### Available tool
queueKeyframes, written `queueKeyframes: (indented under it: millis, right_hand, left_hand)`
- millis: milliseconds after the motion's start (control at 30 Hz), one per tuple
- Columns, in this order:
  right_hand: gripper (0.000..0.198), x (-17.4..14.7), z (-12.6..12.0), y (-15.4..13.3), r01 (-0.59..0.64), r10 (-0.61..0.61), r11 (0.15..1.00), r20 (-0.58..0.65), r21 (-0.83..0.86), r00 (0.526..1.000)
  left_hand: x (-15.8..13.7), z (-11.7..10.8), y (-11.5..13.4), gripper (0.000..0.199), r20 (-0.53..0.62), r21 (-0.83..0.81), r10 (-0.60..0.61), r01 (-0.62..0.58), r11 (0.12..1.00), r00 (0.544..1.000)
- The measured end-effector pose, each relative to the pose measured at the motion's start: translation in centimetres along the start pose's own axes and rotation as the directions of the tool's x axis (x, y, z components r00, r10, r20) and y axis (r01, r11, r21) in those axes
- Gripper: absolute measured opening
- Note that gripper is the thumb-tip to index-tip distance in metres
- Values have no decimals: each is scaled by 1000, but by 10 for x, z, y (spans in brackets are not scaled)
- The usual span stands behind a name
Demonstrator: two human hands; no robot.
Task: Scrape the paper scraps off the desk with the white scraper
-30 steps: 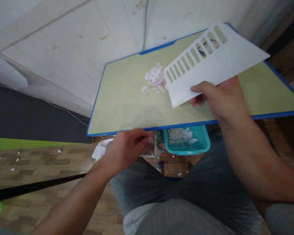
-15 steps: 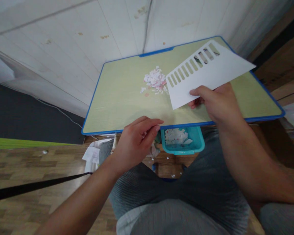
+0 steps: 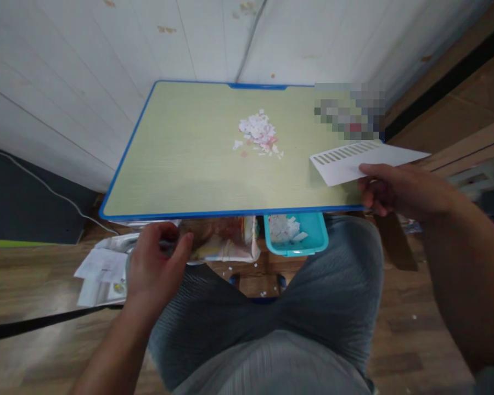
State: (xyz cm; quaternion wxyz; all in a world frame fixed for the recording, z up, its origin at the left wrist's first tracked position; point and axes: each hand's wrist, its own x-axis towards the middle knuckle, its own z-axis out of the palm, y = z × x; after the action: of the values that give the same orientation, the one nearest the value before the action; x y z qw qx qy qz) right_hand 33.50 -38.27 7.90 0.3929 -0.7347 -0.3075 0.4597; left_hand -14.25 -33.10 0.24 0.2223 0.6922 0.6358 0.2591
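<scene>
My right hand (image 3: 389, 189) pinches a white sheet (image 3: 346, 167) with a row of slots cut along its far edge, thumb on top and fingers beneath. The sheet is held tilted over the right part of the yellow-green tabletop (image 3: 181, 164), which has a blue rim. A heap of small paper scraps (image 3: 258, 130) lies mid-table, left of the sheet. Below the table's front edge, my left hand (image 3: 158, 255) is half curled, thumb and fingers apart, with nothing visible held. It is beside a plastic-looking bag (image 3: 226, 241) under the table.
A turquoise basket (image 3: 296, 252) with paper pieces sits below the front edge, between my knees. White papers (image 3: 102, 266) lie at the lower left. A pixelated patch (image 3: 349, 112) hides the table's back right corner. Scraps dot the wooden floor, and a white wall stands behind.
My right hand has moved right with the sheet, now lower and flatter. My left hand has left the table edge, moving left and down, its thumb and fingers now apart. The view has shifted.
</scene>
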Motion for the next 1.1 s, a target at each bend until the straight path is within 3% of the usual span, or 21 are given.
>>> queueKeyframes:
  millis: [67,167,367,433,500,600,633,700,800,833,867,967,1100]
  right_hand:
    - [46,-8,1,-4,-50,50,999,56,-13,997]
    - [56,-21,5,-8,-121,128,989,79,-81,989]
    - [66,-32,7,-3,-228,249,955,97,-188,964]
    - [68,-39,19,-3,-203,245,947,150,-247,958]
    - [62,-53,43,-5,-42,123,957,270,-286,955]
    - [45,-77,101,-9,314,-136,887,457,-340,879]
    - [35,-84,122,-9,431,-243,837,476,-338,845]
    - [22,-89,162,-7,651,-425,664,531,-367,733]
    - [36,-78,207,2,845,-432,390,737,-367,520]
    - [40,-71,219,5,858,-378,320,776,-402,504]
    - [41,-63,229,7,852,-315,249,794,-460,520]
    - [37,-43,253,4,775,-136,87,763,-626,632]
    - [36,-34,280,-11,689,37,-39,688,-724,725]
  left_hand:
    - [7,1,-3,31,78,-2,-103,104,995,992]
    - [14,0,-6,34,161,-29,-165,172,985,973]
    - [11,-1,-8,31,225,-75,-95,115,991,970]
    - [6,-2,-8,29,242,-118,-50,81,990,969]
    - [0,-2,-9,28,261,-157,-13,56,986,965]
    - [-9,-2,-11,23,264,-185,16,35,982,964]
    - [-12,-2,-12,22,263,-193,23,30,981,964]
    - [-17,0,-15,23,256,-218,41,16,976,966]
    - [-23,5,-20,21,175,-257,106,-59,965,979]
    - [-24,7,-21,19,121,-267,144,-107,958,982]
    - [-25,8,-23,19,61,-271,188,-164,948,980]
    - [-24,10,-27,28,-72,-259,314,-321,911,947]
    - [-20,11,-30,27,-102,-274,390,-403,873,915]
